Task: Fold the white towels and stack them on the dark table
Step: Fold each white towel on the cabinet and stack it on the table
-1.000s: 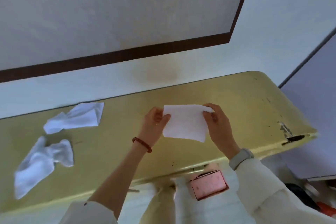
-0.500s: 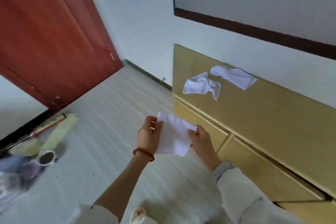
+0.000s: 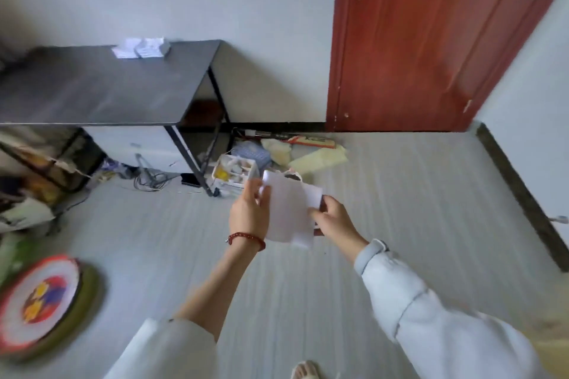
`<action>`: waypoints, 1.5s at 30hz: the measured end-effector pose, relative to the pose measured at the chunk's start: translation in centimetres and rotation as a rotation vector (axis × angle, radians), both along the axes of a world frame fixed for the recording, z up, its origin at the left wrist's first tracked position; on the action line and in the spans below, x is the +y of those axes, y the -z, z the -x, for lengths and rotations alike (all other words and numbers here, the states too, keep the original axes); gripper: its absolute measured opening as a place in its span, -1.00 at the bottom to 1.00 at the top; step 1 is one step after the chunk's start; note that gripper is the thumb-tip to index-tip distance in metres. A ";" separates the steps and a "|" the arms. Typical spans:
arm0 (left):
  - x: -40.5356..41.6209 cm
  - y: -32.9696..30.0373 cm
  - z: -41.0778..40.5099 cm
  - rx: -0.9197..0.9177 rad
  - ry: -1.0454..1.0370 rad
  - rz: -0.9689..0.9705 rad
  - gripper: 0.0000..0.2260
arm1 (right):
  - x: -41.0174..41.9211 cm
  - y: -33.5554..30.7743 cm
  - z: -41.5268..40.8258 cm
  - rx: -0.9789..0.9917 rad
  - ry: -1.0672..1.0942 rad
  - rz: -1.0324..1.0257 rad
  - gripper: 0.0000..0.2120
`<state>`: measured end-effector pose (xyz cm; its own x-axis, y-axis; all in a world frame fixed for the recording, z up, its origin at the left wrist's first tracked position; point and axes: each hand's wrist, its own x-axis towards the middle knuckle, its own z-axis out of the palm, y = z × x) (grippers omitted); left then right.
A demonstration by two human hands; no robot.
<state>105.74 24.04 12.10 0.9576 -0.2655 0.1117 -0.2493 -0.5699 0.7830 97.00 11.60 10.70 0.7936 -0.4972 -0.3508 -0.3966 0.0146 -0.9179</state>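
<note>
A folded white towel (image 3: 288, 209) hangs in front of me over the floor, held between both hands. My left hand (image 3: 248, 214), with a red bead bracelet on the wrist, pinches its left edge. My right hand (image 3: 334, 218) pinches its right edge lower down. The dark table (image 3: 92, 89) stands at the upper left against the wall. At its far right corner lies a low stack of folded white towels (image 3: 141, 47).
A red-brown door (image 3: 431, 40) fills the upper right. Under and beside the table lie a white box (image 3: 235, 174), cables (image 3: 151, 178) and yellow cloths (image 3: 317, 157). A round colourful object (image 3: 43, 301) lies on the floor at lower left. A dark skirting board (image 3: 520, 194) runs along the right wall.
The view has swung left from the yellow cabinet, past the door, to the dark table. Both hands kept hold of the folded towel throughout.
</note>
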 end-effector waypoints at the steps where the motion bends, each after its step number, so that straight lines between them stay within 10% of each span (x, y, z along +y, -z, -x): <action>1: 1.9 0.1 -2.4 0.040 -0.060 0.022 -0.84 | 1.3 0.1 -2.9 -0.005 -0.036 0.069 -0.92; 7: 10.2 2.0 -15.0 0.288 -0.343 0.260 -0.83 | 7.2 -0.2 -18.4 -0.092 -0.198 0.301 -0.90; 27: 24.8 -2.0 -68.5 0.099 -0.514 0.104 -0.89 | 20.6 -1.8 -75.6 -0.224 -0.442 0.306 -0.84; 45: 28.7 2.2 -110.1 0.405 0.005 0.072 -0.79 | 25.5 1.2 -109.2 0.054 -0.113 0.115 -0.80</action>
<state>215.84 52.69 9.89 0.9266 -0.2756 -0.2558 0.0847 -0.5097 0.8562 206.23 37.08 9.46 0.8284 -0.4453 -0.3399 -0.4382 -0.1371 -0.8884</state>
